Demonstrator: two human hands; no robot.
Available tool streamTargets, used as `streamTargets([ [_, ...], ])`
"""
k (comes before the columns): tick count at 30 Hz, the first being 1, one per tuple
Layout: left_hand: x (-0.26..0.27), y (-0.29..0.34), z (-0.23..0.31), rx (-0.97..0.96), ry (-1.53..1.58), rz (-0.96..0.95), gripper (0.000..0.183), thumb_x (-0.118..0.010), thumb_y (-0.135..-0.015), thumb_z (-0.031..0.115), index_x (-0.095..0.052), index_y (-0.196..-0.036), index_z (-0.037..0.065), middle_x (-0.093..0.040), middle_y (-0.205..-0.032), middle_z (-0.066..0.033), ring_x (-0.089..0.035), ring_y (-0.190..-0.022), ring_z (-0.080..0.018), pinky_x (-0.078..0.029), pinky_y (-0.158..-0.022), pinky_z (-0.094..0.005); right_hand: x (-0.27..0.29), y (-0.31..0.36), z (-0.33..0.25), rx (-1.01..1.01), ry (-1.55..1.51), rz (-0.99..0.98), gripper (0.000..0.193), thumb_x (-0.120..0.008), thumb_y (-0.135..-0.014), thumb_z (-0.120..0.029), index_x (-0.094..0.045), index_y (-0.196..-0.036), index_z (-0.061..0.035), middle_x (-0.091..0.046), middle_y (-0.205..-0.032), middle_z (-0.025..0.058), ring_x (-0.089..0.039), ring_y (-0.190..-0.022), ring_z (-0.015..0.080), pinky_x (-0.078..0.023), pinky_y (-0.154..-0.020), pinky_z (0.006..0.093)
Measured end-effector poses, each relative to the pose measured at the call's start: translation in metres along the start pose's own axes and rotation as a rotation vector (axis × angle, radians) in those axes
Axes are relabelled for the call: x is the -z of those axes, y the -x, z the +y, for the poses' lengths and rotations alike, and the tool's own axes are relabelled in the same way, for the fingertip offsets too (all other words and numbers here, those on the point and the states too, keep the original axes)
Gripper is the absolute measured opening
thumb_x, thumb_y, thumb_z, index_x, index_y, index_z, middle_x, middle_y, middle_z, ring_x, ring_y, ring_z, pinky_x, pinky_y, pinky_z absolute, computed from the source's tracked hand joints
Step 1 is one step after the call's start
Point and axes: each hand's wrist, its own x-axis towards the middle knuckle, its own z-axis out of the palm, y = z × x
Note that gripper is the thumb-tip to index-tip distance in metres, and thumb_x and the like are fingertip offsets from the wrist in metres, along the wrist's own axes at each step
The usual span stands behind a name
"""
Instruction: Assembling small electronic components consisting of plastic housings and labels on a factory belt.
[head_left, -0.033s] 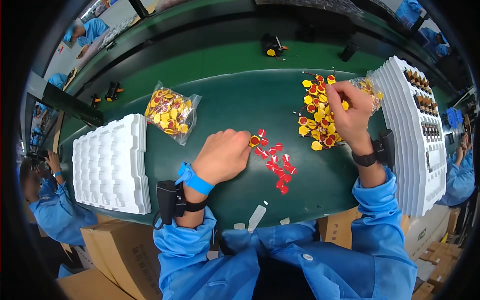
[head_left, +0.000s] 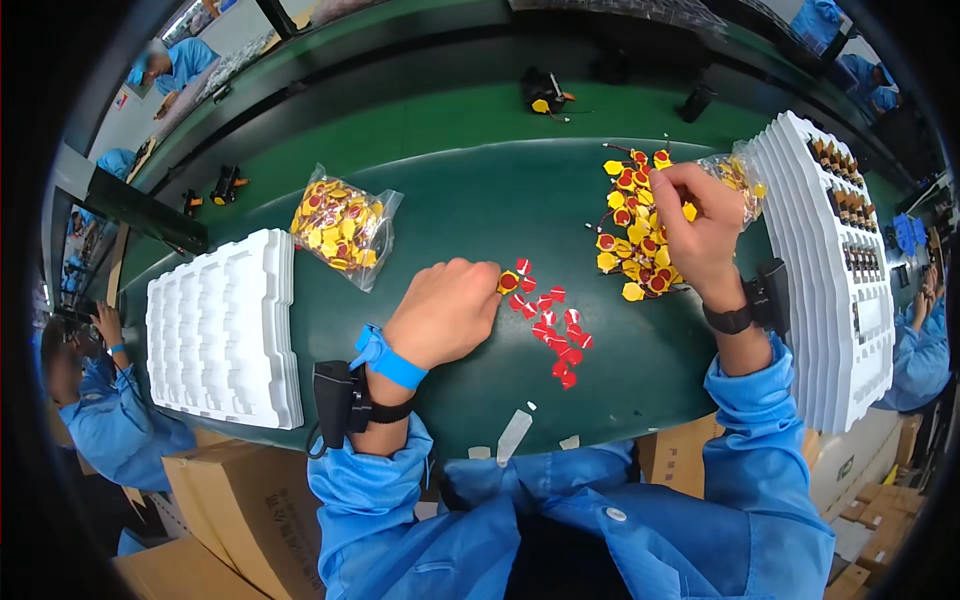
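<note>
My left hand (head_left: 445, 312), a blue strap and a black band at its wrist, is closed low over the green table. At its fingertips shows a small yellow part with a red round centre (head_left: 509, 282). Just right of it lie several loose red discs with white marks (head_left: 556, 335). My right hand (head_left: 702, 225) is closed in a pinch at the right edge of a spread pile of yellow-and-red parts with short wires (head_left: 638, 230). Whatever the right fingertips hold, if anything, is hidden.
A clear bag of yellow-and-red parts (head_left: 340, 232) lies at the left, another bag (head_left: 738, 175) behind my right hand. White moulded trays stand stacked at left (head_left: 220, 330) and right (head_left: 820, 270). A small clear sleeve (head_left: 515, 435) lies at the near edge. Co-workers sit around.
</note>
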Motion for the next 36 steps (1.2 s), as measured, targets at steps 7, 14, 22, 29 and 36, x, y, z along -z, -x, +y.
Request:
streamTargets([
  [7,0.021,-0.003,0.015,0.172,0.076,0.111,0.020,-0.063,-0.089,0.019,-0.056,-0.092,0.001,-0.064,-0.074,-0.0207,-0.062,-0.076,-0.0425,-0.046,-0.067,-0.0532,-0.009,0.011,-0.019,0.058,-0.036,-0.025,0.005,-0.068,-0.085,0.000,-0.066,-0.081,0.0019,-0.063,-0.063,0.0053,-0.058,-0.052,0.0096,-0.041,-0.047,0.0234],
  [14,-0.004,-0.018,-0.002,-0.065,0.069,0.138,0.021,-0.062,-0.092,0.019,-0.053,-0.086,0.002,-0.061,-0.071,-0.0203,-0.062,-0.073,-0.0395,-0.044,-0.060,-0.0498,0.001,0.023,-0.039,-0.025,-0.085,-0.165,0.005,-0.067,-0.085,-0.004,-0.068,-0.082,0.0001,-0.067,-0.070,0.0100,-0.065,-0.062,0.0196,-0.050,-0.059,0.0298],
  [22,0.016,0.010,0.055,-0.090,0.965,0.321,0.012,-0.070,-0.084,-0.001,-0.071,-0.096,-0.004,-0.064,-0.069,-0.0061,-0.059,-0.060,-0.0094,-0.045,-0.055,-0.0221,-0.017,0.041,-0.063,-0.727,-1.153,-0.704,0.032,-0.048,-0.105,-0.029,-0.059,-0.109,0.0012,-0.064,-0.078,0.0101,-0.065,-0.063,0.0157,-0.055,-0.053,0.0267],
  [29,0.004,0.003,0.056,-0.309,0.759,0.454,0.020,-0.074,-0.081,-0.001,-0.074,-0.101,0.000,-0.064,-0.068,-0.0037,-0.055,-0.057,-0.0077,-0.039,-0.051,-0.0221,-0.009,0.040,-0.063,-0.932,-1.493,-0.742,0.028,-0.052,-0.103,-0.025,-0.058,-0.093,0.0009,-0.064,-0.069,0.0134,-0.066,-0.053,0.0216,-0.053,-0.044,0.0266],
  [36,-0.011,0.002,0.055,-0.171,0.796,0.308,0.009,-0.063,-0.095,0.007,-0.057,-0.090,0.002,-0.056,-0.061,0.0003,-0.045,-0.054,-0.0038,-0.032,-0.050,-0.0217,-0.016,0.043,-0.054,-0.883,-1.513,-0.586,0.025,-0.055,-0.101,-0.019,-0.057,-0.084,-0.0011,-0.061,-0.061,0.0100,-0.060,-0.046,0.0163,-0.042,-0.039,0.0244],
])
